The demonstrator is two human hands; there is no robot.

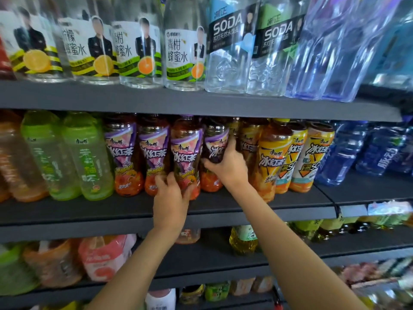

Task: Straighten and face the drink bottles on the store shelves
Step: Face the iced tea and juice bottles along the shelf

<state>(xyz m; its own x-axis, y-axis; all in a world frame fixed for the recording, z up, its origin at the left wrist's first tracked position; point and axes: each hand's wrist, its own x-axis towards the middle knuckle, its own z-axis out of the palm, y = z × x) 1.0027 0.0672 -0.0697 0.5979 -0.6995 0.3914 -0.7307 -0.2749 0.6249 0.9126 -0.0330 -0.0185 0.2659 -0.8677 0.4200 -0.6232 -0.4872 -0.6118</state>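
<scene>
Middle shelf [223, 211], purple-label iced tea row: left hand [171, 198] grips third bottle [186, 157] low; right hand [228, 165] wraps adjacent fourth bottle [215, 146] mid-body, both upright, side by side.

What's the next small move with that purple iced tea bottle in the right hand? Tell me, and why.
Probably pull the bottle forward and turn it. It sits set back from its purple-label neighbours, its label partly hidden by the right hand, while the left hand grips the bottle beside it.

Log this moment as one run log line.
left hand grips third purple-label tea bottle | right hand grips fourth | middle shelf
</scene>
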